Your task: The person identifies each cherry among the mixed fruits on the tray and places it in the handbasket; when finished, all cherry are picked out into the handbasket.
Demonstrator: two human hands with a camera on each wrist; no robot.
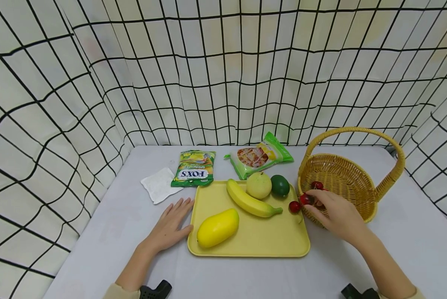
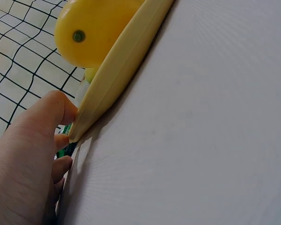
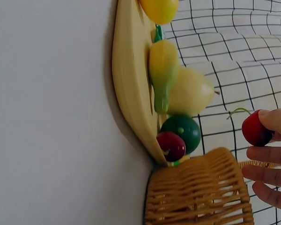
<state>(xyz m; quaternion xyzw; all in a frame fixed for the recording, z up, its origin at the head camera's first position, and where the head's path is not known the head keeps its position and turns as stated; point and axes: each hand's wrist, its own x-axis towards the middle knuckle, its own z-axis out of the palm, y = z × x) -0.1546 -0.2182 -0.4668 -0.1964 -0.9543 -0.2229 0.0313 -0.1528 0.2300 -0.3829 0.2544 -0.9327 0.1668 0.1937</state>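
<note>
My right hand point(image 1: 333, 209) pinches a red cherry point(image 3: 257, 128) with a green stem, above the left rim of the wicker basket point(image 1: 343, 170). More red cherries point(image 1: 317, 185) lie inside that basket. Another cherry point(image 1: 294, 207) sits at the right edge of the yellow tray point(image 1: 260, 245). Spread on the white table, my left hand point(image 1: 172, 224) has its thumb at the tray's left edge. On the tray are a yellow mango-like fruit point(image 1: 218, 228), a banana point(image 1: 251, 201), a pale round pear point(image 1: 259, 185) and a dark green round fruit point(image 1: 280, 185).
Behind the tray lie a green FOX'S candy bag point(image 1: 194, 168) and a green-and-white snack packet point(image 1: 260, 157). A white square packet point(image 1: 159, 185) is left of the candy bag. The basket's tall handle point(image 1: 357, 130) arches over it. Black netting point(image 1: 223, 83) surrounds the table.
</note>
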